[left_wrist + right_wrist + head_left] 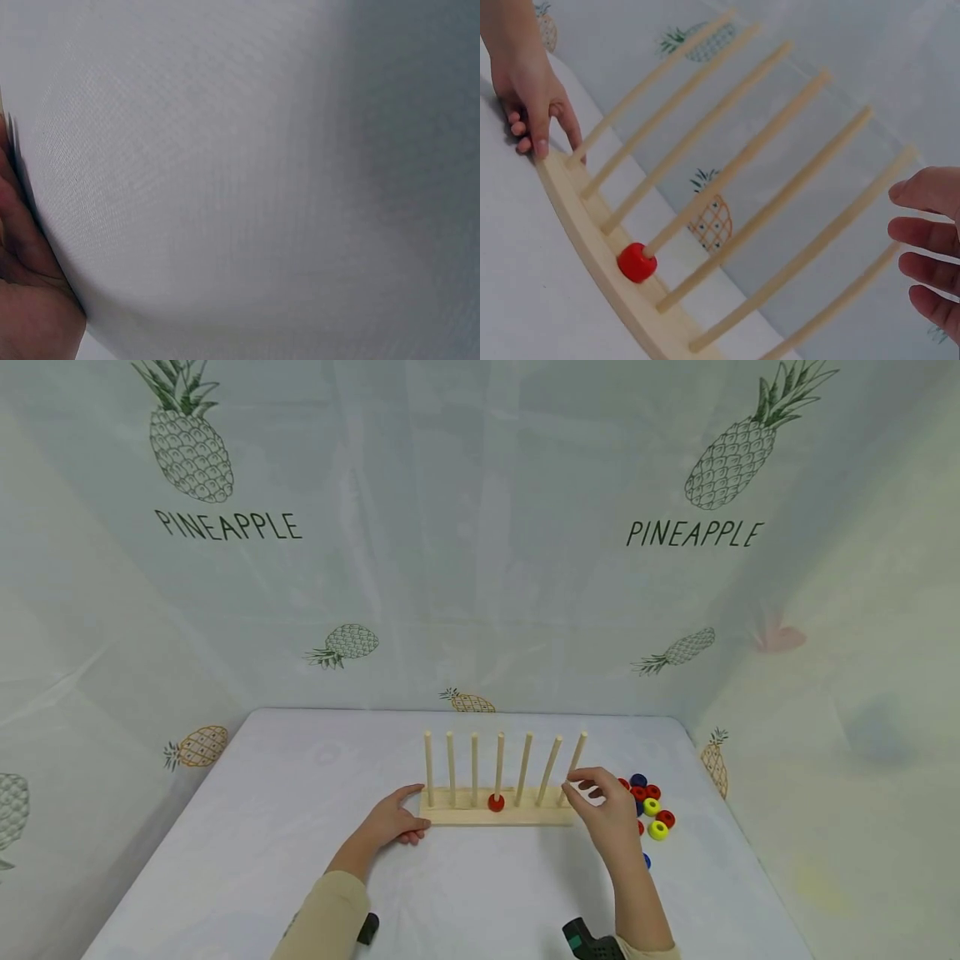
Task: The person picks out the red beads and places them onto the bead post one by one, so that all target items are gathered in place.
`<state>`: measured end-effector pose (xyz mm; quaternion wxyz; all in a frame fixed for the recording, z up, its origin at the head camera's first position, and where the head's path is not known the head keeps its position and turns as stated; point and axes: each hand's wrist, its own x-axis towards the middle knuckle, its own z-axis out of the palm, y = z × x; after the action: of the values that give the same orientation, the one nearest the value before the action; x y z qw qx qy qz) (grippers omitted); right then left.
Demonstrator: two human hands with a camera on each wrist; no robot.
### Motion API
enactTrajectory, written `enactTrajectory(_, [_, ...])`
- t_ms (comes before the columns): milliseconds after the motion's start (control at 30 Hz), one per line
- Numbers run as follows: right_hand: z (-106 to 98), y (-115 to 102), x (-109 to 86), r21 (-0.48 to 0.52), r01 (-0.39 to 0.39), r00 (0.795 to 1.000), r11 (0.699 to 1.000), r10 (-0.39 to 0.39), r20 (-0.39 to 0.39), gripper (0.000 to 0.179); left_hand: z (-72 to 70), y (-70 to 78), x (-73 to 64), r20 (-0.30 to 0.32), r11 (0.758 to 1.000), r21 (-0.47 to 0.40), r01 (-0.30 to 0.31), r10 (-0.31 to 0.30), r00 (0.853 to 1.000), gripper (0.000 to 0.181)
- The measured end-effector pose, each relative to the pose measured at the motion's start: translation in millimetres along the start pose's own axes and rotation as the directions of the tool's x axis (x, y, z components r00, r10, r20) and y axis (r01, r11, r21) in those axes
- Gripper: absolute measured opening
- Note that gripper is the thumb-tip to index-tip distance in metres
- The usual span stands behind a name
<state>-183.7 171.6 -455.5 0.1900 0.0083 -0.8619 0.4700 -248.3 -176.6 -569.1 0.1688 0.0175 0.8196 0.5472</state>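
Note:
A light wooden peg rack point(457, 817) stands on the table with a row of several upright pegs. One red bead point(496, 803) sits at the foot of its middle peg. My left hand point(392, 820) grips the rack's left end, thumb at the front edge and a finger behind; only part of this hand point(30, 255) shows in the left wrist view. At the other end, my right hand point(609, 810) has thumb and index finger at the rightmost peg point(579, 750), seemingly pinching it. Its other fingers point(937, 236) are slightly bent, and no bead shows in them.
Loose red, blue and yellow beads point(658, 830) lie right of the rack, some hidden behind my right hand. A white cloth point(225, 860) covers the table. Pineapple-printed sheets point(480, 568) hang at the back and sides.

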Motion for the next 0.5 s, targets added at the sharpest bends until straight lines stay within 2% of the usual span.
enactTrajectory(300, [-10.1,21.0,-4.4,-0.063,-0.141,0.990,0.988,0.141,-0.014,0.019,-0.5,0.3,-1.4,0.000,1.000,-0.001,0.000,0.000,1.000,0.081])
enactTrajectory(500, [-15.4,33.1,-9.0,-0.058,-0.206,0.978,0.977,0.205,-0.024,0.021,-1.0,0.0,-0.9,0.009,1.000,-0.010,-0.018,0.018,1.000,0.081])
